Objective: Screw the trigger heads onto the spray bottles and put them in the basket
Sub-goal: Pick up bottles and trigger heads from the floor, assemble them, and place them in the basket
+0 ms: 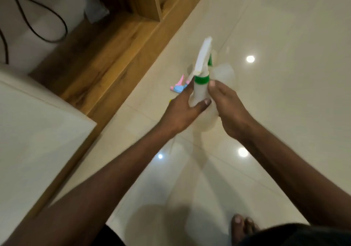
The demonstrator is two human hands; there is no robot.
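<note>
1. The left hand (182, 112) and right hand (229, 109) both clasp a translucent spray bottle (200, 93) at frame centre.
2. Its white trigger head (203, 57) with a green collar (201, 79) points up.
3. Just left of the bottle, a pink-and-blue trigger head (178, 86) lies on the glossy floor (284, 74).

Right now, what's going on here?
A person holds a translucent spray bottle over a glossy tiled floor, left hand and right hand both in a grip on its body. A white trigger head sits on the neck at a green collar. A pink and blue trigger head lies on the floor behind. No basket is in view.
</note>
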